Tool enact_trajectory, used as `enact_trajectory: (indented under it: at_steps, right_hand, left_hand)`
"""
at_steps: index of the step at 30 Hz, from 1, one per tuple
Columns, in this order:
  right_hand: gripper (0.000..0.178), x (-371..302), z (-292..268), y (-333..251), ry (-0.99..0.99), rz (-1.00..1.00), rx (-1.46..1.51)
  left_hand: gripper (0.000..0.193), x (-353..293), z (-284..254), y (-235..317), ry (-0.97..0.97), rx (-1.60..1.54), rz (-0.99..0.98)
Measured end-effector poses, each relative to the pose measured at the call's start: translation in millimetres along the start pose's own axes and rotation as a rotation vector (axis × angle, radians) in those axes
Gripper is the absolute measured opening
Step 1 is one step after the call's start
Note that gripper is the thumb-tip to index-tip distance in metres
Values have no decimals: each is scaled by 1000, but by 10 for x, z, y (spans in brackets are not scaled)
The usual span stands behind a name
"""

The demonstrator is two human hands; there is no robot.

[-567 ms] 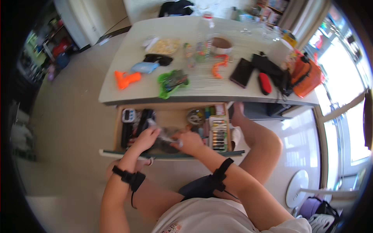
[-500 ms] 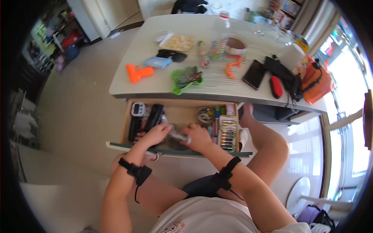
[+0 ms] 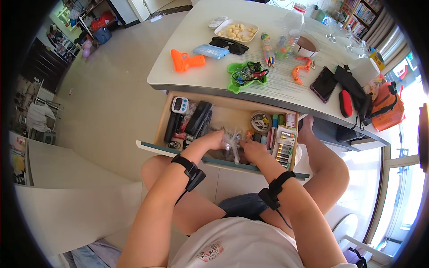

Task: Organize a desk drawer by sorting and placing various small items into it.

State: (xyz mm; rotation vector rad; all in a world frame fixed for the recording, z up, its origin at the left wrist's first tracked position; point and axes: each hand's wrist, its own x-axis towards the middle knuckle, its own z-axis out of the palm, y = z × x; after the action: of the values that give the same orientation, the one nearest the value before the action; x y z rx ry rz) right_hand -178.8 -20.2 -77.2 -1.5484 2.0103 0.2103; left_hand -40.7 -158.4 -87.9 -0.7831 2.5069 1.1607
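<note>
An open drawer (image 3: 230, 109) full of small items lies in front of me, and both my hands are inside it. Between them is a crumpled clear plastic bag (image 3: 232, 139), its top bunched up. My left hand (image 3: 212, 141) is closed on the bag's left side, with fingertips partly hidden by the plastic. Bent fingers of my right hand (image 3: 255, 152) press against the bag's right side. Left of the hands lie a black pouch-like case (image 3: 199, 118) and a white timer (image 3: 180, 105). Batteries (image 3: 284, 147) in a tray and a coiled cable (image 3: 260, 121) sit on the right.
On the table (image 3: 187, 80) above stand an orange toy gun (image 3: 185, 61), a green dish (image 3: 237, 85) with cords and glasses, a plastic bottle (image 3: 291, 33), a phone (image 3: 323, 84) and a red case (image 3: 345, 103). My legs flank the drawer.
My view has shifted, so the table and drawer sit further right and higher. Both hands have moved slightly right within the drawer, and the bag is now bunched upright between them.
</note>
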Motion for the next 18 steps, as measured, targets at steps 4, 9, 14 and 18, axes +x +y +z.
enact_trajectory:
  at_steps: [4, 9, 14, 18]
  right_hand:
    - [42, -53, -8, 23, 13, -6, 6]
    - [60, -203, -226, -207, 199, -21, 28]
    - [52, -329, -355, -248, 492, -345, 117]
    - [25, -349, -377, -312, 736, -377, 447]
  left_hand:
    - [40, 30, 10, 87, -3, 132, -45]
    - [31, -134, -79, 11, 50, 68, -25]
    - [24, -356, -430, 278, 172, -47, 50]
    - [25, -326, -409, 183, 336, -143, 127]
